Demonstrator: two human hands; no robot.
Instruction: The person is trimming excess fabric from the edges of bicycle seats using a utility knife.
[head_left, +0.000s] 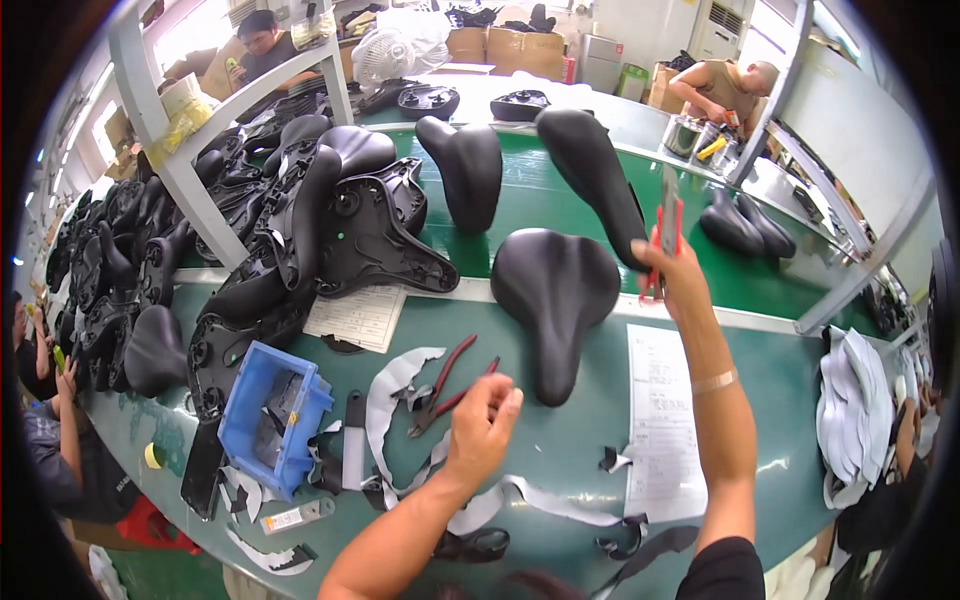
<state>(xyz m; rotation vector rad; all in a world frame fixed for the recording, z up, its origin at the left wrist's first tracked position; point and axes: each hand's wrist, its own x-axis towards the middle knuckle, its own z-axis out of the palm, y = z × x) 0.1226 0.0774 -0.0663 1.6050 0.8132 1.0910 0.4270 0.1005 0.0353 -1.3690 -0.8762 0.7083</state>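
1. Fingers of my left hand [482, 422] curl in loosely; whether anything sits in that palm, I cannot tell
2. My right hand [682, 275], raised higher and farther out, is closed around a red-handled tool [670, 215], its grey metal end pointing up
3. Between them the black saddle [556, 305] lies on the bench [590, 465], beyond my left hand and a little to its right; its long axis runs nearly straight away from me, nose toward me, wide end far
4. My left hand is nearer the nose; my right is off to the right of the wide end
5. Red-handled pliers [433, 407] lie just beside my left hand, a pale strip [378, 415] and the blue bin [308, 425] farther left
6. A printed sheet [660, 430] lies right of the saddle
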